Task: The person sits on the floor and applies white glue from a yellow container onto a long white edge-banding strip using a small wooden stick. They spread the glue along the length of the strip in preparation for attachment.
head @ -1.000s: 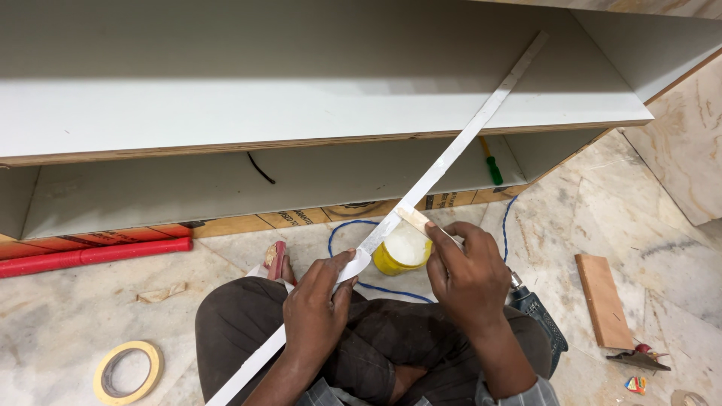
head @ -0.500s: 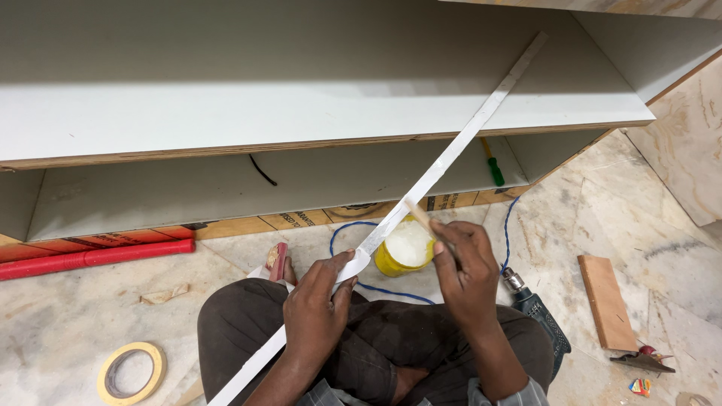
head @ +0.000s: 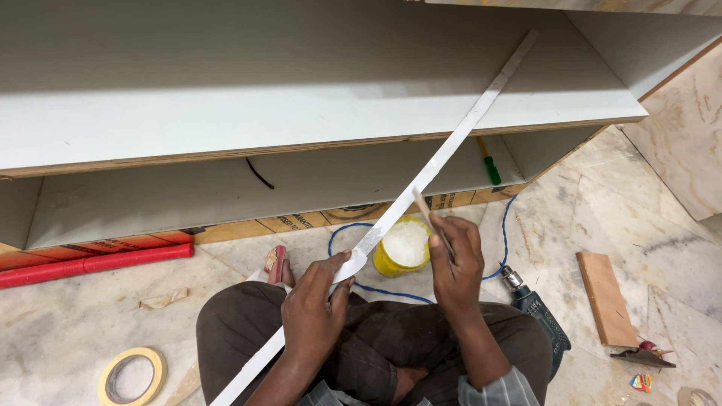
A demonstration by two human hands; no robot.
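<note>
My left hand (head: 314, 303) grips a long white laminate strip (head: 451, 143) that runs diagonally from my lap up over the grey shelf (head: 301, 113). My right hand (head: 455, 259) holds a thin wooden stick (head: 423, 207) upright, its tip close to the strip's right edge. Just beyond both hands stands an open yellow tub of white glue (head: 403, 246) on the floor. I sit cross-legged in dark trousers.
A grey plywood cabinet with an open lower compartment fills the top. A green-handled screwdriver (head: 490, 168) lies inside it. On the marble floor: red pipe (head: 94, 265), masking tape roll (head: 133, 375), blue cable (head: 502, 233), power drill (head: 535, 312), wooden block (head: 605, 297).
My right hand has drawn back from the strip and tilted the stick upright, uncovering more of the glue tub. The left hand stays on the strip.
</note>
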